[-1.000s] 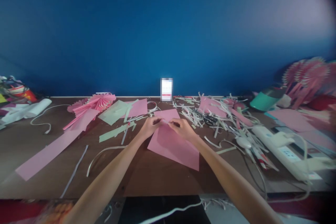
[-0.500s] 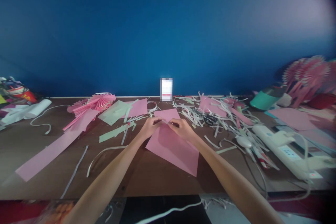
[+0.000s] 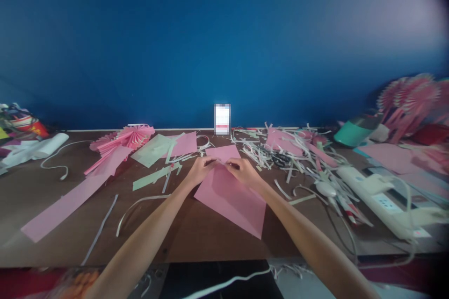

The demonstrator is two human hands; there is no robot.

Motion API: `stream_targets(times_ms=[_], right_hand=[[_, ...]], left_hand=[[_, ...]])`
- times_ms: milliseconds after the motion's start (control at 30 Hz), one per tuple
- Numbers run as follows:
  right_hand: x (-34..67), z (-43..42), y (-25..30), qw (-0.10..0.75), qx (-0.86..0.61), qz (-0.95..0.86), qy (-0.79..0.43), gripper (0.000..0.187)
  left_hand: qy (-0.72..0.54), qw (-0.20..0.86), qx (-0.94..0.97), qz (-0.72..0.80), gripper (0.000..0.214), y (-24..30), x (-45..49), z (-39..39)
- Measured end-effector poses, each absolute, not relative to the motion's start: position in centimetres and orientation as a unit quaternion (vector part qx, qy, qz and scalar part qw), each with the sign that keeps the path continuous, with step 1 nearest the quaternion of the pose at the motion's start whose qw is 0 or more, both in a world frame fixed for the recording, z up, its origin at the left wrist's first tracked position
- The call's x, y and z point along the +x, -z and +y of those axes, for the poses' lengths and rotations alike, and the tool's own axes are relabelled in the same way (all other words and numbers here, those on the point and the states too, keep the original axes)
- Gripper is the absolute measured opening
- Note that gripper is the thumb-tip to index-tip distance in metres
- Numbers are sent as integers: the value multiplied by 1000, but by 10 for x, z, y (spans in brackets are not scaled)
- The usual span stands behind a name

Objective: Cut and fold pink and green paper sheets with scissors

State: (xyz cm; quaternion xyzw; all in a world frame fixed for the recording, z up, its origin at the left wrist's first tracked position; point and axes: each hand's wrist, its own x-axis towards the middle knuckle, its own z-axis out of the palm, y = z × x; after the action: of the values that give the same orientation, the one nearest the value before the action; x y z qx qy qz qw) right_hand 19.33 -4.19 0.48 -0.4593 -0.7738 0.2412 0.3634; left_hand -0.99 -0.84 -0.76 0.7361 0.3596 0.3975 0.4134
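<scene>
Blue wall (image 3: 224, 32) fills the whole top half of your head cam, and below it you've got a brown table (image 3: 196, 238) buried in paper bits. Right in front of you, in the middle, is the pink sheet (image 3: 238, 210): plain, matte, pretty flat, with a soft shadow across it. It sits at an angle, its near edge slanting down toward your right, and more pink pokes out past your fingers. Can't tell if that's the same piece or a second one.

Your left hand (image 3: 203, 168) and right hand (image 3: 243, 170) are both over it, fingers curled in like a pinch, tips almost meeting. Some pale sliver shows between them, too small to make out, so I can't say whether either hand is gripping anything.

As for room, brown tabletop shows between the sheet's nearest corner and the front edge of the table. Off to your left, a curved white strip (image 3: 129, 208) lies beside your forearm, with a long pink strip (image 3: 70, 208) well out past it. On your right, the scrap pile (image 3: 259, 154) crowds in close to your hand, while the power strip (image 3: 372, 201) is well apart from the sheet.
</scene>
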Motion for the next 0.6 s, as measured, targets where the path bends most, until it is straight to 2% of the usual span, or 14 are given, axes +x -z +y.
stream_targets(times_ms=[600], right_hand=[[193, -45, -7, 342, -492, -771, -217, 22]], left_hand=[[-389, 406, 741, 367, 34, 4, -9, -11]])
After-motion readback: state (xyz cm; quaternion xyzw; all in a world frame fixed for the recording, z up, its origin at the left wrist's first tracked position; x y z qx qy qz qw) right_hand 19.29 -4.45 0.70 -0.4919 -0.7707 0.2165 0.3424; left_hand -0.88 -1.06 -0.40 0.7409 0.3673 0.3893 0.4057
